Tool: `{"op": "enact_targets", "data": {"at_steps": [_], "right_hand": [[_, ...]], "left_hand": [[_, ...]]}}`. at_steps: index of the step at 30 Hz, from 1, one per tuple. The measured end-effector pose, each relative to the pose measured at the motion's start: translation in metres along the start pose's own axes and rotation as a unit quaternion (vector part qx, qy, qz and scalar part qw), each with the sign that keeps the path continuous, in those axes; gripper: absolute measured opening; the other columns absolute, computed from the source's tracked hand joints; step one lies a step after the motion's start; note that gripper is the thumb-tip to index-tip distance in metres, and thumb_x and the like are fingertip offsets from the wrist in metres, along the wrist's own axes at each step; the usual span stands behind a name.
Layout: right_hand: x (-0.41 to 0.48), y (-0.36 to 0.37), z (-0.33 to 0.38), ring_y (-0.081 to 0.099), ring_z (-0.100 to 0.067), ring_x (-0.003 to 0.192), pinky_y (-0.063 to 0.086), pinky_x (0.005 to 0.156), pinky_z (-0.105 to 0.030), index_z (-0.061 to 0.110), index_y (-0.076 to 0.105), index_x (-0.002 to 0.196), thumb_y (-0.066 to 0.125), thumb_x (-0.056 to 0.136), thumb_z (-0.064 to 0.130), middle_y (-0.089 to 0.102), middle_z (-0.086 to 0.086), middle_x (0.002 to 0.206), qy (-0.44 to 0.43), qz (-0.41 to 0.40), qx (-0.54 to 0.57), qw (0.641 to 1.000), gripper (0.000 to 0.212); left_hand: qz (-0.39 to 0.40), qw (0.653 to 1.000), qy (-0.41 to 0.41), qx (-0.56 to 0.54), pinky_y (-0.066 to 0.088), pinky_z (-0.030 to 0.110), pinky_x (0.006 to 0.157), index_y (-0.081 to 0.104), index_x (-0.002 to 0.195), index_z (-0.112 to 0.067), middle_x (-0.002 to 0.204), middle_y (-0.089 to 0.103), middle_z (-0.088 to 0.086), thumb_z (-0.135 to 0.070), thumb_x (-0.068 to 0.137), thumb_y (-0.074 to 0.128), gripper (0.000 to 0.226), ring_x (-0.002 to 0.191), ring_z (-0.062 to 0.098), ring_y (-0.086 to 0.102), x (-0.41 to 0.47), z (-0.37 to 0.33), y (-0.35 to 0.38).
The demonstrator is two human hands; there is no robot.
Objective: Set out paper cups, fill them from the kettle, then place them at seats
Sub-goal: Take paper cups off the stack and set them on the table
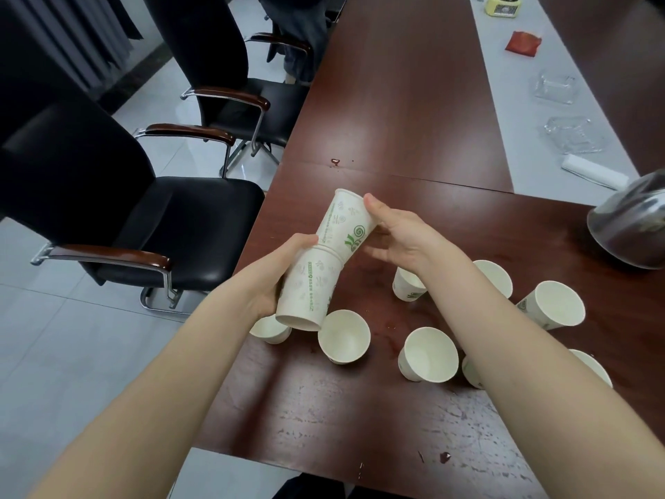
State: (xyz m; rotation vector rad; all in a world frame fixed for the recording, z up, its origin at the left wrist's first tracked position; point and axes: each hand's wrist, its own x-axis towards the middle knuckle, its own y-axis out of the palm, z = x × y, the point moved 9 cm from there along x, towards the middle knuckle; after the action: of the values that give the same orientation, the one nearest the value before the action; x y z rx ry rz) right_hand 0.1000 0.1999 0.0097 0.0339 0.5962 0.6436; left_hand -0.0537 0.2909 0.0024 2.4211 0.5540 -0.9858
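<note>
Above the brown table (396, 120) I hold two nested white paper cups with green print. My left hand (277, 271) grips the lower cup (309, 289). The fingers of my right hand (399, 232) curl round the upper cup (345, 225), which is tilted and partly pulled out of the lower one. Several empty paper cups stand upright on the table below my arms, among them one (344, 336) near the middle and one (428, 354) to its right. The steel kettle (633, 228) sits at the right edge of the view.
Two black office chairs (172, 217) with wooden armrests stand along the table's left side. A light runner (521, 113) down the table carries glass dishes (572, 135), a white roll (593, 172), a red packet (523, 43) and a yellow device (503, 3). Small stains mark the tabletop.
</note>
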Motion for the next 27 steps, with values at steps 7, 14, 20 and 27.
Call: {"op": "enact_targets", "data": {"at_steps": [7, 14, 20, 27], "right_hand": [[0.02, -0.005, -0.012, 0.058, -0.017, 0.104, 0.046, 0.078, -0.027, 0.012, 0.048, 0.131, 0.073, 0.082, 0.033, 0.06, -0.002, 0.123, -0.06, -0.053, -0.171, 0.982, 0.059], [0.025, 0.003, -0.031, 0.049, -0.019, 0.123, 0.041, 0.105, -0.037, 0.012, 0.039, 0.142, 0.08, 0.075, 0.031, 0.048, -0.005, 0.14, -0.102, -0.054, -0.307, 0.945, 0.081], [0.028, -0.004, -0.04, 0.046, -0.021, 0.128, 0.038, 0.106, -0.036, 0.015, 0.036, 0.144, 0.081, 0.073, 0.031, 0.047, -0.003, 0.143, -0.113, -0.06, -0.346, 0.93, 0.085], [0.024, -0.009, -0.05, 0.043, -0.02, 0.127, 0.039, 0.098, -0.031, 0.018, 0.034, 0.145, 0.079, 0.077, 0.025, 0.044, -0.001, 0.143, -0.094, -0.037, -0.367, 0.925, 0.082]], "left_hand": [[-0.045, 0.999, 0.002, -0.03, 0.057, 0.032, 0.061, 0.064, 0.102, -0.007, 0.087, 0.067, 0.012, -0.046, 0.081, 0.064, 0.044, 0.07, 0.025, 0.065, -0.002, -0.001, -0.027], [-0.055, 0.998, 0.016, -0.037, 0.057, 0.031, 0.055, 0.065, 0.093, -0.008, 0.074, 0.068, 0.009, -0.045, 0.084, 0.062, 0.038, 0.062, 0.023, 0.066, -0.003, 0.001, -0.036], [-0.049, 0.998, 0.013, -0.04, 0.057, 0.034, 0.063, 0.065, 0.103, -0.007, 0.089, 0.067, 0.013, -0.046, 0.08, 0.065, 0.046, 0.076, 0.027, 0.065, -0.004, 0.004, -0.038], [-0.026, 0.999, 0.016, -0.035, 0.056, 0.032, 0.065, 0.064, 0.103, -0.007, 0.087, 0.066, 0.011, -0.047, 0.082, 0.062, 0.045, 0.075, 0.025, 0.065, -0.003, 0.005, -0.029]]}}
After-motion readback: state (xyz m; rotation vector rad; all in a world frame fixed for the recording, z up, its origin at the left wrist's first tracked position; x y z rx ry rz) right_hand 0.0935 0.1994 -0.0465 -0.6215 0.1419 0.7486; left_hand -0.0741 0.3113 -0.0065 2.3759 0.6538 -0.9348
